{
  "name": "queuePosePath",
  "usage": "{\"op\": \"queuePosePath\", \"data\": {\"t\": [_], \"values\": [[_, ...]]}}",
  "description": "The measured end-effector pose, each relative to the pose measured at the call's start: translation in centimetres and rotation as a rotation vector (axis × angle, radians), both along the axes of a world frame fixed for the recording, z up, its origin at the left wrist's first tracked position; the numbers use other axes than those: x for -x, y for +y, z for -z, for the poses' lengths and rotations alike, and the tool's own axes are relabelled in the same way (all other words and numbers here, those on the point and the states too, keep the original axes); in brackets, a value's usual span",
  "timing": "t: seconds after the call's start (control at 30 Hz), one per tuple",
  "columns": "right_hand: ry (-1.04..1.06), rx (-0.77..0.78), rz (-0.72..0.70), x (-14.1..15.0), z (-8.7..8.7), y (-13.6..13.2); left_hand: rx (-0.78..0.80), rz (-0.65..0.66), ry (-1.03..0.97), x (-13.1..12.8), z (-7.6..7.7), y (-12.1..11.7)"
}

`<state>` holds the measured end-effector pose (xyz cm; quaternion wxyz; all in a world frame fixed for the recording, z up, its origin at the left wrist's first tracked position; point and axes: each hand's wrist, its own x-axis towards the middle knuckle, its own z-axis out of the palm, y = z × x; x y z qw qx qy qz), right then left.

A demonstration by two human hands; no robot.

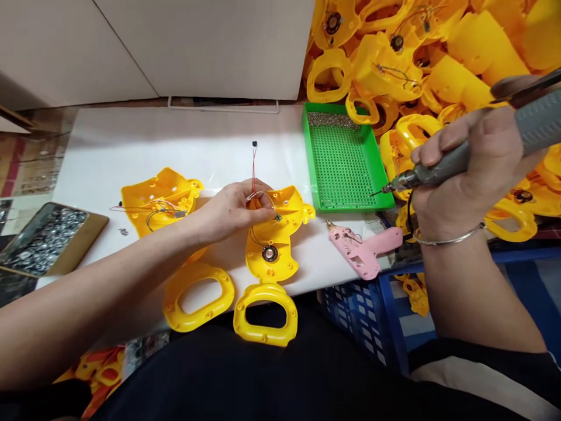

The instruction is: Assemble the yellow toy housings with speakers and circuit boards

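Note:
My right hand [475,158] grips a grey electric screwdriver [447,164], its thin bit pointing left over the near right corner of the green basket [388,199]. My left hand [245,207] is closed at the upper left of a yellow plastic shell half [284,234], with thin wires [253,169] between its fingers; how far it also grips the shell is hidden. Those red wires lead to a small black part [255,144]. Inside the shell are a round speaker [269,253] and a small circuit board [277,217]. Its looped handle [265,338] hangs over the table's front edge.
Another wired yellow shell half [135,204] lies beneath my left forearm. A box of shiny metal parts [94,231] stands left. A pink glue gun [362,251] lies near the green basket, which holds small screws [333,120]. Yellow shells [482,47] pile up right, above a blue crate [355,316].

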<state>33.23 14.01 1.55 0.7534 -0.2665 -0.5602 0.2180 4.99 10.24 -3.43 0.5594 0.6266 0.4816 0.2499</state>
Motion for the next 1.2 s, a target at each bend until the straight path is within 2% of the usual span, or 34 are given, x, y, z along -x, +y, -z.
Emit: {"op": "queuePosePath", "data": {"t": [0.27, 0.43, 0.57, 0.67, 0.77, 1.03, 1.13, 1.2], "values": [[-0.005, 0.081, -0.224, 6.3, -2.4, -2.8, -0.079, 0.013, -0.032, -0.4, 0.4, 0.0], [0.009, 0.227, -0.247, 9.8, -3.1, -4.4, -0.131, 0.021, -0.004, -1.1, 0.4, -0.1], [-0.050, 0.258, -0.407, 10.2, -1.9, -4.4, -0.146, -0.003, -0.001, -1.4, 0.3, -0.2], [-0.144, 0.310, -0.350, 9.9, -0.6, -4.1, -0.149, -0.010, 0.025, -1.5, 0.2, -0.2], [-0.151, 0.356, -0.331, 10.1, 0.3, -4.0, -0.143, -0.009, 0.054, -1.5, 0.1, -0.2], [-0.128, 0.316, -0.354, 11.4, 1.5, -3.7, -0.157, -0.038, 0.118, -1.7, -0.4, -0.3], [-0.176, 0.344, -0.303, 11.1, 2.0, -3.7, -0.166, -0.044, 0.148, -1.8, -0.5, -0.4], [-0.234, 0.429, -0.226, 10.8, 2.4, -3.9, -0.182, -0.043, 0.157, -1.7, -0.5, -0.4]]}}
